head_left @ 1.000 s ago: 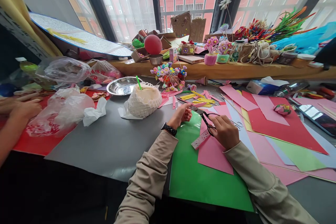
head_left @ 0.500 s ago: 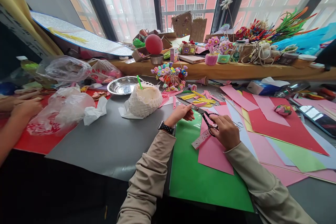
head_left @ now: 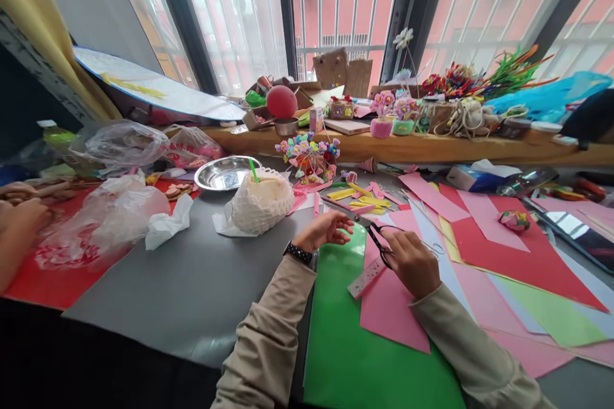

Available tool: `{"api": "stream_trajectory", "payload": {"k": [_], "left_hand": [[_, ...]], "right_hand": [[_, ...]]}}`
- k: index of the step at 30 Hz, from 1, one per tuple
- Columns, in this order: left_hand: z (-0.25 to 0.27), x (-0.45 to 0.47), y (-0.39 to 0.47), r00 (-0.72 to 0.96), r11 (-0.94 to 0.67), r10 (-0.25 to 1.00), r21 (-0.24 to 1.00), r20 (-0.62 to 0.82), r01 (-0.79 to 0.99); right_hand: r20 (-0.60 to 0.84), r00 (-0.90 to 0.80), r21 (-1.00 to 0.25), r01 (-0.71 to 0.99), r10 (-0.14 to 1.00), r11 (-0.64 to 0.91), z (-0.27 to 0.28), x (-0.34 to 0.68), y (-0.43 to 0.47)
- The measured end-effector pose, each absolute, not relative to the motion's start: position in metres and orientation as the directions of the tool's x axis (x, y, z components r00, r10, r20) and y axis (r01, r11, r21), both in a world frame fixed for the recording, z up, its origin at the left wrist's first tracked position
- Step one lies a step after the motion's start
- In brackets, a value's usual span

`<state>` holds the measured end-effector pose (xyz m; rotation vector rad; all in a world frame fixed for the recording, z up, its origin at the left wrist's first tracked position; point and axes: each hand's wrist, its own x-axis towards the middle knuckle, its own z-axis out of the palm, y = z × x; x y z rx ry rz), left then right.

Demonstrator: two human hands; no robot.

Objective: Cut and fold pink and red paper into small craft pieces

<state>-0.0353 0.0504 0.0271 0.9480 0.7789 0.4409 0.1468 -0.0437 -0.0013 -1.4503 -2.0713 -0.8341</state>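
The black-handled scissors (head_left: 368,227) slant across the far end of the green sheet (head_left: 355,358), well in from the table's (head_left: 201,287) front edge. Their long axis runs from the handles, by the right hand (head_left: 411,263), to the blades, which point left and away toward the table's far edge. The right hand is the nearer one: it grasps the handles, back of the hand up, its forearm reaching in from the front right. The left hand (head_left: 327,230) lies on the opposite side, just beside the blades; whether it touches them I cannot tell. It looks empty, fingers loosely spread and pointing right, its forearm coming from the front edge.

Below the handles, a patterned ruler (head_left: 367,277) lies across the left edge of a pink sheet (head_left: 393,319). Beyond the blades, toward the far edge, yellow strips (head_left: 374,202) lie scattered.
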Motion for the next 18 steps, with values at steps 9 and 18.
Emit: {"api": "stream_trajectory", "payload": {"k": [9,18], "left_hand": [[0.016,-0.027,0.058,0.559,0.638,0.641,0.77,-0.525,-0.009],[0.018,-0.027,0.054,0.553,0.58,0.703,0.811,-0.448,-0.08]], "right_hand": [[0.691,-0.451,0.356,0.892,0.565,0.278,-0.007,0.144,-0.038],[0.667,-0.404,0.307,0.915,0.627,0.262,-0.007,0.147,-0.035]]}}
